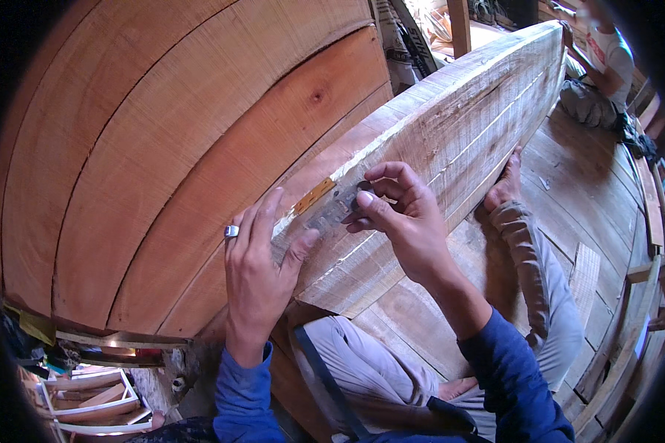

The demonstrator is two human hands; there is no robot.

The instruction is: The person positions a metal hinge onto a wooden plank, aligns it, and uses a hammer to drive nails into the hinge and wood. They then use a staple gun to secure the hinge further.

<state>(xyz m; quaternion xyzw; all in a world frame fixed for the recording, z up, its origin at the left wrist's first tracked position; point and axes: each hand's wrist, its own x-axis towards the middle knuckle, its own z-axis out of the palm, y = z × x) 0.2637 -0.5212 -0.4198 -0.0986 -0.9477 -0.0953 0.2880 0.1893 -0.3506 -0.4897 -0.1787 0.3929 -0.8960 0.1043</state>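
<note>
One left hand point(260, 258), wearing one silver ring point(231, 231), spread open over one long, pale wooden panel point(458, 136). One right hand point(410, 218) pinched one small, dark object point(363, 186).

Left hand point(261, 258) at plank point(473, 133) edge; right hand point(414, 221) fingering small dark piece point(363, 185); person point(612, 63) by far end.

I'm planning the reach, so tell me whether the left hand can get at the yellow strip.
Probably yes: the left hand is open, its fingertips close to the yellow strip, and nothing visible stands between them. The right hand is to the strip's right, seemingly leaving the way free.
</note>
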